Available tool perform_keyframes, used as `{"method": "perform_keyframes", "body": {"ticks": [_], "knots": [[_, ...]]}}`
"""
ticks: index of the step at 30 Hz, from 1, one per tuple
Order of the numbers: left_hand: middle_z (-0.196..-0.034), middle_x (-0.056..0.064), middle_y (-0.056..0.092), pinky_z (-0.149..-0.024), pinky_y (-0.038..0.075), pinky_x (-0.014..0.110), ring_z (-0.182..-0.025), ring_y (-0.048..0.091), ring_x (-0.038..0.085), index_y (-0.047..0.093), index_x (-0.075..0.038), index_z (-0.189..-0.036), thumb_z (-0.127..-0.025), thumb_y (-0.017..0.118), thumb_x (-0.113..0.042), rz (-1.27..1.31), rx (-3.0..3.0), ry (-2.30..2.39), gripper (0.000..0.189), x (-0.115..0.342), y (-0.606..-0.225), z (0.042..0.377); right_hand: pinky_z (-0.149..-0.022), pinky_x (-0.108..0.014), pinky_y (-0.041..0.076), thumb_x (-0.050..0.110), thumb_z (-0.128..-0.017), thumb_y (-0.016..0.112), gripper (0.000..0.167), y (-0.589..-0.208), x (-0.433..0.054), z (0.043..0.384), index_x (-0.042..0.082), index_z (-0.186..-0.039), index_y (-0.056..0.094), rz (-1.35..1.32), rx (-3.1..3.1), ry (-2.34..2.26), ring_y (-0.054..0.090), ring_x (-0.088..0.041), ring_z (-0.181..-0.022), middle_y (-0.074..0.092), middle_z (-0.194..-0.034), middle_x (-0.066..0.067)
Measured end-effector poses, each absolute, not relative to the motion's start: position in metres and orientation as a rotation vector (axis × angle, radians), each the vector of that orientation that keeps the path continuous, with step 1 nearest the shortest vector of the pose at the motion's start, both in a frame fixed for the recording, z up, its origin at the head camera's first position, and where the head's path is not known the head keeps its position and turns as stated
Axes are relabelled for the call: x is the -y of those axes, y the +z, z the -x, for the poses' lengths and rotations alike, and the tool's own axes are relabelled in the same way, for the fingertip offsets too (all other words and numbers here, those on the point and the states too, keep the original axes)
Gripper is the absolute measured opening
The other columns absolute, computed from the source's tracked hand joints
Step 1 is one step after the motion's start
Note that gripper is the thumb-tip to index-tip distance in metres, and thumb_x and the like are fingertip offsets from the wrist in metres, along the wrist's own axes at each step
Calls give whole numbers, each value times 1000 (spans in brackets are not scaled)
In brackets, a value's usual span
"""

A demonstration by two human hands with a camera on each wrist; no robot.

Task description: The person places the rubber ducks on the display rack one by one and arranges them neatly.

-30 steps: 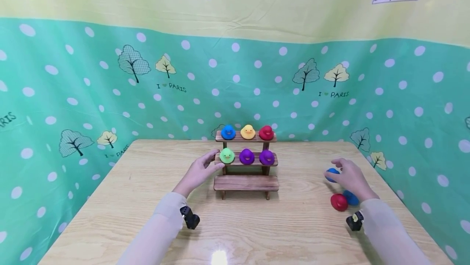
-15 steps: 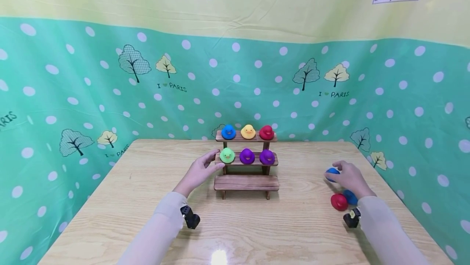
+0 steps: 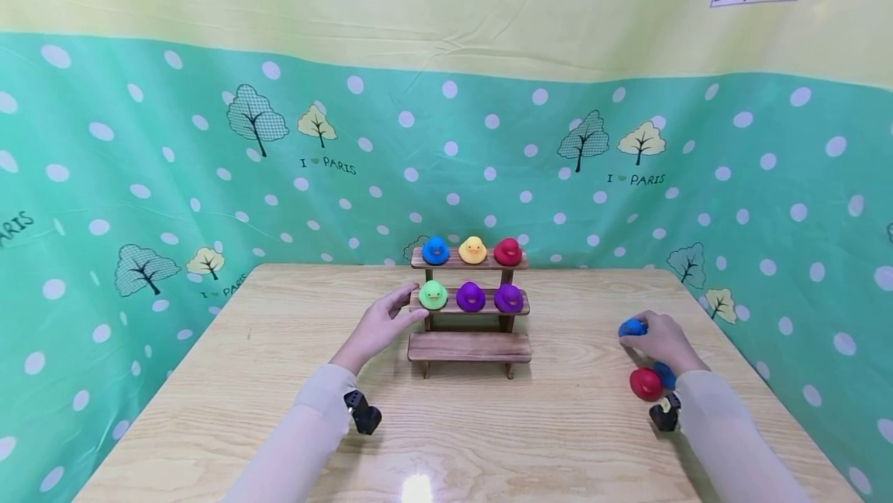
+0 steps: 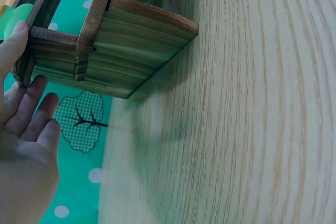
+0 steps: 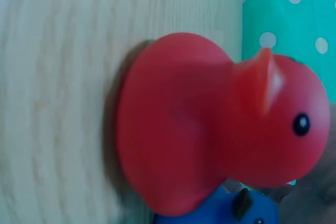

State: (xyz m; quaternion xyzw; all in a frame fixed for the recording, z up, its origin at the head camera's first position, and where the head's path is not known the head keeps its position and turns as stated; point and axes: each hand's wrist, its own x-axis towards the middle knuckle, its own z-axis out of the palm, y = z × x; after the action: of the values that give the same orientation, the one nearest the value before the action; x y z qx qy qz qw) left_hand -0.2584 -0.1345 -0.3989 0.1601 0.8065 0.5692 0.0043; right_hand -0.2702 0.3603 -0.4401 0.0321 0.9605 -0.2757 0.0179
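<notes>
Both hands are engaged in the head view: the left hand point(image 3: 382, 326) grips the left end of the wooden stand's point(image 3: 470, 347) middle shelf, while at right the right hand point(image 3: 666, 341) pinches a held blue duck point(image 3: 631, 327). Six ducks already sit on the stand: top blue duck point(image 3: 436, 250), yellow duck point(image 3: 473, 250), top red duck point(image 3: 508, 252), then green duck point(image 3: 432, 295) and two purple ducks point(image 3: 470, 298). Three are off it, including a loose red duck point(image 3: 646, 384) and loose blue duck point(image 3: 663, 373), nearer.

Left wrist view: thumb and fingers straddle the shelf's end.

Right wrist view: the loose red duck stands upright, partly hiding the loose blue duck; the pinch cannot be seen.
</notes>
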Motion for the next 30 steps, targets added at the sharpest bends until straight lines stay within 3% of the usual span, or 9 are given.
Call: {"method": "perform_keyframes", "body": {"ticks": [5,24,30], "knots": [[-150,26,43,-118,29,47,-140,38,40,39,7,-149,-97,70,-18,-501,-2525,1782,66,135,-399,259,-92,-70,46,23,-95,68,58,-440,-359,270,-18,-129,45,-100,-2989,-851,54,-50,-104,51,-122,-41],[-150,25,43,-118,29,45,-140,39,38,40,6,-149,-97,70,-19,-483,-2533,1781,65,134,-401,259,-93,-72,43,21,-96,67,58,-435,-358,265,-18,-133,44,-81,-2993,-870,52,-52,-109,49,-127,-42],[-151,19,45,-118,30,43,-141,39,34,43,-2,-151,-94,73,-31,-462,-2547,1781,70,139,-428,280,-94,-71,44,22,-95,69,57,-430,-356,263,-17,-131,48,-6,-3033,-869,49,-56,-116,51,-126,-40]]}}
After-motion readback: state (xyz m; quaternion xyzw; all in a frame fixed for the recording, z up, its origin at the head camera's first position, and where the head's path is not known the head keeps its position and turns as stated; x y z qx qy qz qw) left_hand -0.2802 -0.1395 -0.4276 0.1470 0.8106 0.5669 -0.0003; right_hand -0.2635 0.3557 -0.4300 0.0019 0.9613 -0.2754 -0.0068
